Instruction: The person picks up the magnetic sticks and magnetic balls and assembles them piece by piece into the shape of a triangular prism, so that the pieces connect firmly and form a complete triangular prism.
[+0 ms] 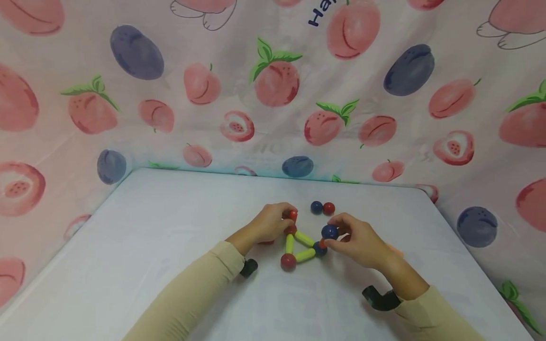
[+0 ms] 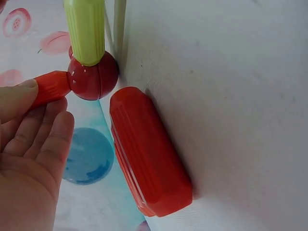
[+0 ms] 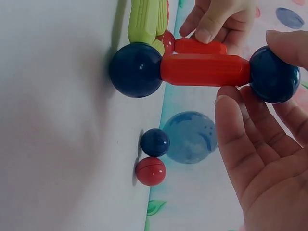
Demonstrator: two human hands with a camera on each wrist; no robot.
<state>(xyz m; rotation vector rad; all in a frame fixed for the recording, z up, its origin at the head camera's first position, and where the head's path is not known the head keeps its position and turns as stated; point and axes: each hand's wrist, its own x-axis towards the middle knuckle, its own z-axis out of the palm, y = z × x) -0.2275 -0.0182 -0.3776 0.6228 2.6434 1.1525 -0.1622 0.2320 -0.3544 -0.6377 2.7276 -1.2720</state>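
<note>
Three yellow-green rods (image 1: 304,238) and three balls form a triangle flat on the table. Its corners are a front red ball (image 1: 288,262), a back red ball (image 1: 290,229) and a blue corner ball (image 1: 320,249). Between thumb and fingers, my left hand (image 1: 269,222) pinches a red rod (image 2: 52,87) standing on the back red ball. My right hand (image 1: 360,239) grips an upper blue ball (image 3: 274,74). That ball tops another red rod (image 3: 204,70), which rises from the blue corner ball. A further red rod (image 2: 149,154) lies by my left hand, mostly hidden in the head view.
Behind the triangle, a loose blue ball (image 1: 316,207) and a loose red ball (image 1: 329,208) sit side by side. Something orange (image 1: 395,249) shows partly behind my right wrist. The white table (image 1: 170,208) meets a fruit-patterned cloth (image 1: 239,94) at its back edge.
</note>
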